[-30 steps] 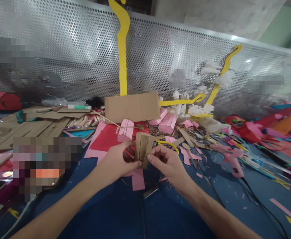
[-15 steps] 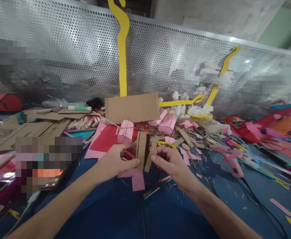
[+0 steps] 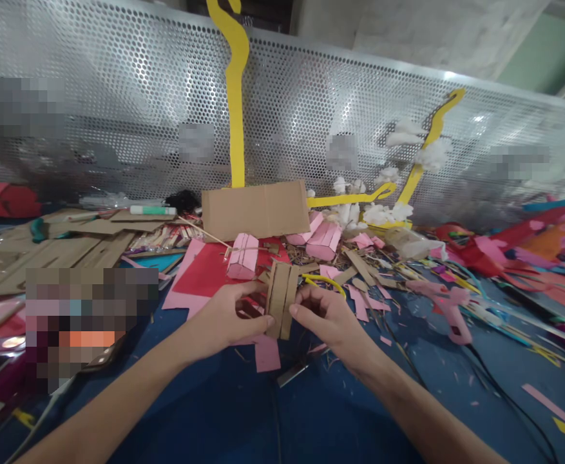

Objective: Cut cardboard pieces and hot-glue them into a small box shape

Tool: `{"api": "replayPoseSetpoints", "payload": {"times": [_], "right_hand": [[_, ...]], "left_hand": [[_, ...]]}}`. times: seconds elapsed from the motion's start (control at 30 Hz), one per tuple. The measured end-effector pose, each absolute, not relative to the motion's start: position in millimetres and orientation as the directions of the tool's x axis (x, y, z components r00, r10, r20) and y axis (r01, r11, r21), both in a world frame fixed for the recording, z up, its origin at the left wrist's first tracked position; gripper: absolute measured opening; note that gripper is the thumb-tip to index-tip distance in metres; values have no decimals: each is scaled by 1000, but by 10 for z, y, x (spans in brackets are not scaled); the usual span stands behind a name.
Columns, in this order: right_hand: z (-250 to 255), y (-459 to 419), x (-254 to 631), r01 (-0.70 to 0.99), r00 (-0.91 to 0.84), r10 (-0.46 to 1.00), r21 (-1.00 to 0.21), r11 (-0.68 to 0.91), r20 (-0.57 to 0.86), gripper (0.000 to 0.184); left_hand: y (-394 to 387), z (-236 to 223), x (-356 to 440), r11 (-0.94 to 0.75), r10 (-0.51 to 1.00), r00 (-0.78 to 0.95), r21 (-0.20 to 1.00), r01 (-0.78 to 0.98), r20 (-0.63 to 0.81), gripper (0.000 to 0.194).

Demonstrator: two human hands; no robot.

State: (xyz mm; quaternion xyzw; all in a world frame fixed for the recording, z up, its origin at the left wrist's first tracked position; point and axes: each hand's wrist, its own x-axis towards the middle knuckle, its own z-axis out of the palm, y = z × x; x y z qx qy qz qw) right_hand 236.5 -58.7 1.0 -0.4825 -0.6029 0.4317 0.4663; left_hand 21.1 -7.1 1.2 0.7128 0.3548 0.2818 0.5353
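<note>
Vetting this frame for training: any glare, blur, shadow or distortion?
Head view: glare spots on the perforated metal panel, its top edge looks bowed; blue work surface shadowed at bottom centre; slight softness; pixelated blocks mask lower left and panel patches.

The left hand (image 3: 236,319) and right hand (image 3: 321,317) pinch a small piece of folded cardboard (image 3: 282,299) from either side, held upright above a blue surface (image 3: 205,406). Just behind it, a pink paper box (image 3: 243,256) sits on red paper (image 3: 200,270), in front of a cardboard panel (image 3: 256,211) bearing a tall yellow strip (image 3: 236,116). A pink glue gun (image 3: 449,306) lies to the right among paper scraps.
</note>
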Motion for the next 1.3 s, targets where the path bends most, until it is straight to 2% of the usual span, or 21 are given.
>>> {"api": "replayPoseSetpoints", "payload": {"times": [0.5, 0.9, 1.3], "right_hand": [[-8, -577, 2380, 166, -92, 989, -978, 130, 116, 22], [-23, -585, 2390, 242, -104, 984, -957, 163, 142, 26], [-56, -582, 2375, 215, -73, 989, -966, 144, 131, 28]], "left_hand": [[-71, 17, 230, -166, 803, 594, 973, 158, 40, 43], [-62, 20, 205, -133, 858, 513, 973, 191, 16, 46], [-84, 25, 264, -131, 860, 509, 981, 141, 41, 46]]}}
